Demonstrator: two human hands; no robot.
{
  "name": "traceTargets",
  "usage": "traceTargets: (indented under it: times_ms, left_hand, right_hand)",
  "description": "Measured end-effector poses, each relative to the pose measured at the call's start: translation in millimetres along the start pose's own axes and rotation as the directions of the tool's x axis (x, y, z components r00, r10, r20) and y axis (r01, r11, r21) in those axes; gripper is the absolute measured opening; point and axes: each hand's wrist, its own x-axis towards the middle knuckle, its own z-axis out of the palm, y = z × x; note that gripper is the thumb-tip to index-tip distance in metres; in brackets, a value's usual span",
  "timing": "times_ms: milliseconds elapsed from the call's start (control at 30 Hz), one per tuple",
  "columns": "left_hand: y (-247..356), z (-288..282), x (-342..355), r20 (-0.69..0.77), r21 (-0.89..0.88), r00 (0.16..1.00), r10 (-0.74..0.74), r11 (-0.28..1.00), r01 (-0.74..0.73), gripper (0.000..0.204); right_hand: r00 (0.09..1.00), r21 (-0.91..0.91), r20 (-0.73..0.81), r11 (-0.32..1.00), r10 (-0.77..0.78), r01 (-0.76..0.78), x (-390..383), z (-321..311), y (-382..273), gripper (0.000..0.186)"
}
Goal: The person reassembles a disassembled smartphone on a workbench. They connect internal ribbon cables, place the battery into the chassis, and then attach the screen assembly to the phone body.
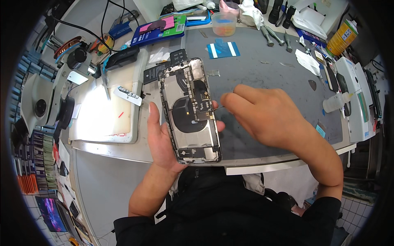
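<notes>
An opened smartphone (191, 139) without its screen lies tilted in my left hand (159, 141). My left thumb is on its left side and fingertips show past its right edge. A circuit board (201, 100), a dark round coil (182, 115) and small metal parts are exposed inside the frame. To the right, my right hand (262, 112) is closed in a pinch beside the phone's right edge. A short thin dark tip shows at its fingers; the rest is hidden, so I cannot make out what it is. Two black phone batteries (156, 73) lie behind the phone.
A grey work mat (262, 74) covers the bench. On the left stand a brightly lit white pad (94, 110) and a microscope-like device (45, 102). Screwdrivers (273, 36), a clear tub (224, 24), a blue adhesive sheet (223, 50), a dropper bottle (334, 102) and a yellow can (342, 37) sit around.
</notes>
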Motion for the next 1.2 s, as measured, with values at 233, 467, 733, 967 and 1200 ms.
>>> traceTargets:
  times_ms: [233, 467, 733, 967, 1200]
  left_hand:
    - [-7, 8, 2, -0.086, 0.133, 0.994, 0.063, 0.990, -0.051, 0.094]
    - [-6, 7, 3, -0.109, 0.148, 0.994, 0.026, 0.989, -0.009, 0.092]
    - [-5, 1, 5, 0.002, 0.097, 0.999, 0.032, 0.995, -0.032, 0.092]
    - [-7, 7, 3, -0.079, 0.135, 0.996, 0.048, 0.990, -0.037, 0.094]
    - [-6, 6, 2, -0.071, 0.147, 0.997, 0.031, 0.989, -0.020, 0.093]
  right_hand:
    - [1.000, -0.217, -0.008, 0.976, -0.029, 0.026, -3, -3, -13, 0.030]
    - [0.995, -0.076, -0.086, 0.996, -0.050, 0.043, -4, 5, -5, 0.023]
    - [0.980, 0.062, -0.198, 0.998, 0.009, 0.003, -8, 22, -1, 0.019]
    - [0.966, -0.174, -0.248, 0.984, -0.076, 0.033, -5, 17, -11, 0.019]
    - [0.963, -0.184, -0.247, 0.981, -0.105, 0.059, -6, 18, -10, 0.020]
